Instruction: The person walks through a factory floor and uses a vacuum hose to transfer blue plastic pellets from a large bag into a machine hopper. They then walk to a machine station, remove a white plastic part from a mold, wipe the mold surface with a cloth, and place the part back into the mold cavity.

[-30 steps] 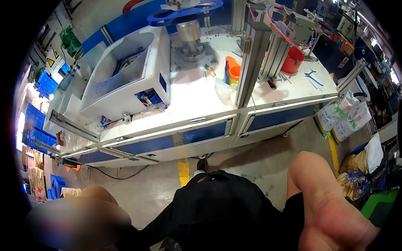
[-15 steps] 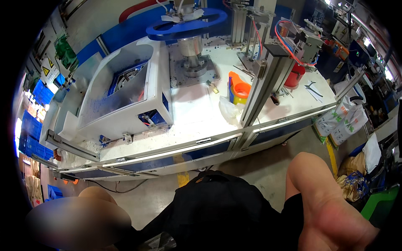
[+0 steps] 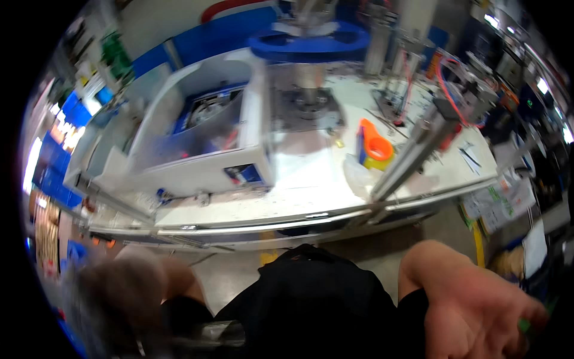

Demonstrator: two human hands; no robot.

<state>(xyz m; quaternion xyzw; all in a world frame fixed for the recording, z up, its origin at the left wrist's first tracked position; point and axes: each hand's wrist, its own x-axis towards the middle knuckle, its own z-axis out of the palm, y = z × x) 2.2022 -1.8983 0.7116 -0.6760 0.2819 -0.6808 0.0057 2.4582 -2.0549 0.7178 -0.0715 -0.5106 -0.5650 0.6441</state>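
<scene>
My right hand [image 3: 478, 320] is raised close at the lower right, bare palm showing. Its fingers bend at the right edge, with a small gap where green shows through; nothing is seen in the palm. My left arm [image 3: 182, 281] bends up at the lower left. A dark, smeared shape [image 3: 122, 293] covers where my left hand would be, so its fingers cannot be made out. Beside it lies a clear, shiny piece [image 3: 221, 334] whose kind I cannot tell. Neither hand touches the white workbench [image 3: 302, 179] in front of me.
On the bench stand a white guarded box [image 3: 197, 170], a metal post under a blue ring [image 3: 308, 48], an orange-and-yellow container [image 3: 378, 152] beside a clear bag [image 3: 357, 176], and an upright metal profile [image 3: 412, 152]. White sacks [image 3: 502, 200] stand on the floor to the right.
The view has shifted so the bench lies further right and is blurred. My right hand has turned to show more palm and fingers. A dark smear now covers my left hand's place.
</scene>
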